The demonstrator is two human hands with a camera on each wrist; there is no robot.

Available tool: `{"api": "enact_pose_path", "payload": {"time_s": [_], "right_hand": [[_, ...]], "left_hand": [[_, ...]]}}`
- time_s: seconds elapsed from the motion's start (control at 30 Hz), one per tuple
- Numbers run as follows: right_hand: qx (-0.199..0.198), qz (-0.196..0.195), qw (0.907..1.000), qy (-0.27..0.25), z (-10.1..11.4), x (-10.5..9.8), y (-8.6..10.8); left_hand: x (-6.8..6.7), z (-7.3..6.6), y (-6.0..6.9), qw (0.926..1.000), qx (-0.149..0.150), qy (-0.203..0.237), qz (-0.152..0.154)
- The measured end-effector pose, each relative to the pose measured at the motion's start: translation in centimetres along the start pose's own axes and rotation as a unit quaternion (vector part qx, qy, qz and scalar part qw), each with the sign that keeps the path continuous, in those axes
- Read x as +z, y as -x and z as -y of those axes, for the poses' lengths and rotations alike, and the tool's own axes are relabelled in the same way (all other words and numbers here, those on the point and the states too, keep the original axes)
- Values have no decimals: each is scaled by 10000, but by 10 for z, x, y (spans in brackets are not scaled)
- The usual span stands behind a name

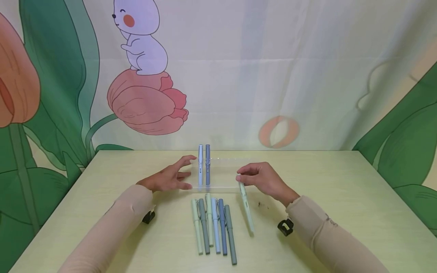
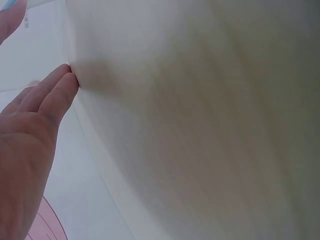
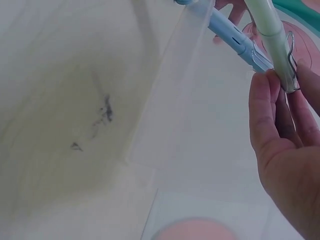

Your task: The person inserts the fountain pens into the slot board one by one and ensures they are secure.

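My right hand (image 1: pixel 264 178) pinches a pale green clip pen (image 1: pixel 246 208) by its capped end, with the barrel slanting down toward the table. In the right wrist view, thumb and fingertips grip the cap of this pen (image 3: pixel 272 37) beside its metal clip. A clear plastic rack (image 1: pixel 223 190) lies between my hands, bearing a light blue pen (image 1: pixel 200 167) and a dark blue pen (image 1: pixel 208 168) side by side at its left end. Beside that end is my left hand (image 1: pixel 170 178), its fingers spread and holding nothing. The left wrist view shows its fingertips (image 2: pixel 62 87) against the tabletop.
Several green, grey-green and blue pens (image 1: pixel 216 227) lie in a row in front of the rack. Small dark marks (image 1: pixel 262 205) show on the table right of the held pen. A printed curtain (image 1: pixel 218 76) hangs behind the table's back edge.
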State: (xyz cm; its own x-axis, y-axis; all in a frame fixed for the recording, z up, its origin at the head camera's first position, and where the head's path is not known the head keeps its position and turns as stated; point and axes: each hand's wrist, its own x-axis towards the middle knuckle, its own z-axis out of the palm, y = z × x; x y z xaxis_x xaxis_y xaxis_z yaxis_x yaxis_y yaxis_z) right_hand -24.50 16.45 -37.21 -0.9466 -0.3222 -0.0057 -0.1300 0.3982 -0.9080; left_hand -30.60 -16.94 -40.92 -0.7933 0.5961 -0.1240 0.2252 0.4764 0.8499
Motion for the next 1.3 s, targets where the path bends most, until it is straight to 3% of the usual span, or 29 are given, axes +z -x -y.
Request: {"api": "enact_pose_path", "payload": {"time_s": [0.23,0.53,1.0,1.3], "right_hand": [[90,-117,9998,120,13,-5,-6],[-72,-189,9996,181,21,-10,-13],[-75,-361,9991,193,35,-15,-21],[-209,-424,9988,91,45,-18,-27]], "left_hand": [[0,-2,0,10000,-40,5,-12],[-1,-1,-2,10000,59,7,21],[0,0,-2,9999,-108,-32,-22],[0,0,-2,10000,-56,-22,-19]]}}
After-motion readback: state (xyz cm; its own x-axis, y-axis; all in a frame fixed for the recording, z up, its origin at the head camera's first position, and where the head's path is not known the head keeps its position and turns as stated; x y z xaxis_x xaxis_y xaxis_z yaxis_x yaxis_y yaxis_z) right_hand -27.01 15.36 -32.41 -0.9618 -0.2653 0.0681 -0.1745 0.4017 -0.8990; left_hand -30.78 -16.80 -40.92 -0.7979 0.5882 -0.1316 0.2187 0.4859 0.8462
